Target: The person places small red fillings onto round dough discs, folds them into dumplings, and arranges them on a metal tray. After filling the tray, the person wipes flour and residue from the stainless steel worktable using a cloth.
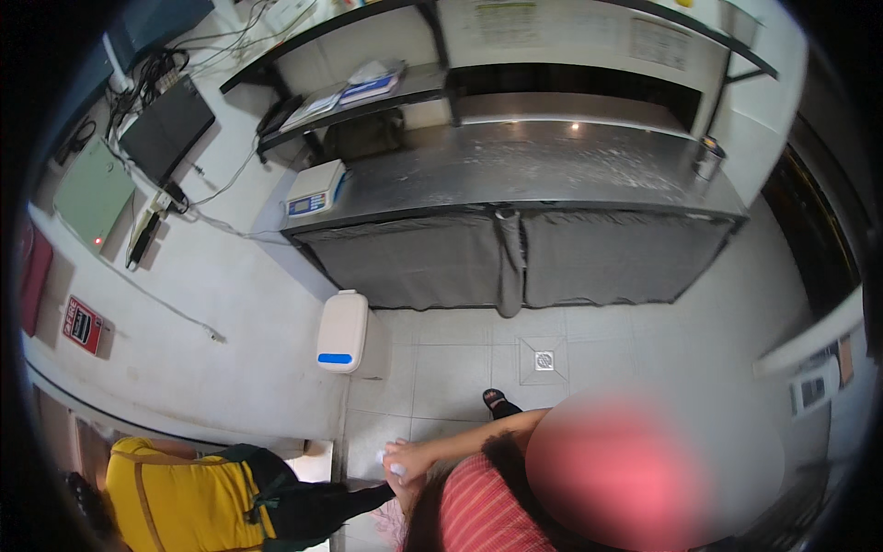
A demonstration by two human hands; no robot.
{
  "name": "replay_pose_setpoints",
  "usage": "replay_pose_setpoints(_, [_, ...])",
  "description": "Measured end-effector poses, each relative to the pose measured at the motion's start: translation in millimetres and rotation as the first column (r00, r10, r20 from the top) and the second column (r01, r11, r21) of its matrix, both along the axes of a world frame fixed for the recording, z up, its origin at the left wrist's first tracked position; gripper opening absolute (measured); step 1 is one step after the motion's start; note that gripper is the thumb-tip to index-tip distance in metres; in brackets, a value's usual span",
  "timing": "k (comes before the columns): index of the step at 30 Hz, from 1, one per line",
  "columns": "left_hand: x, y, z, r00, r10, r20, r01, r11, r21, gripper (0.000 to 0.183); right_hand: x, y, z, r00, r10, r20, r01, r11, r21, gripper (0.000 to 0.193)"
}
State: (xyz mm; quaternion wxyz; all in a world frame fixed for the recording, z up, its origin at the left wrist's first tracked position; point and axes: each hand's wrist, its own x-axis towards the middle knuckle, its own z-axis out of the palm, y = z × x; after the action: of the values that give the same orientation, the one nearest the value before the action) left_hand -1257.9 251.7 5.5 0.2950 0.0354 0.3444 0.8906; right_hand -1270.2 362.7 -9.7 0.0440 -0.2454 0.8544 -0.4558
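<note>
Neither my left hand nor my right hand shows in the head view. Close by at the lower right is a person in a red striped top (487,501), whose head area is blurred. That person's hands (409,457) are brought together around something small and white (396,468), too small to name. At the lower left another person, seen from above, wears a yellow top (161,492) with dark straps and dark clothing below.
A steel worktable (515,170) with a grey curtain (405,262) stands ahead, bearing a digital scale (315,189) and a metal can (709,161). A white lidded bin (342,331) stands by the left wall. The tiled floor has a drain (544,360). Cables and boxes hang at left.
</note>
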Motion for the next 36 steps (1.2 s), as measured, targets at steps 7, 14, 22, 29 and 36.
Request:
replay_pose_setpoints(7, [-142,122,16,0.973,-0.061,0.221,0.029,0.989,0.146,0.046,-107,133,66,0.806,-0.419,-0.418,0.432,0.899,-0.068,0.027])
replay_pose_setpoints(14, [-215,226,86,0.948,-0.125,0.293,0.108,0.991,0.075,0.065,-181,220,106,0.612,-0.546,-0.572,0.615,0.784,-0.09,0.027])
replay_pose_setpoints(22, [-309,275,73,0.914,-0.336,0.227,0.35,0.936,-0.024,0.07,-274,303,92,0.624,-0.686,-0.375,0.715,0.695,-0.082,0.037])
replay_pose_setpoints(29, [-442,203,-53,0.853,0.073,0.517,0.058,0.971,-0.233,0.061,-369,363,74,0.658,-0.733,-0.173,0.694,0.679,-0.24,0.049])
replay_pose_setpoints(36, [-492,64,-192,0.665,0.579,0.472,-0.156,0.725,-0.671,0.071,-398,364,-80,0.683,-0.669,0.292,0.646,0.741,0.184,0.05])
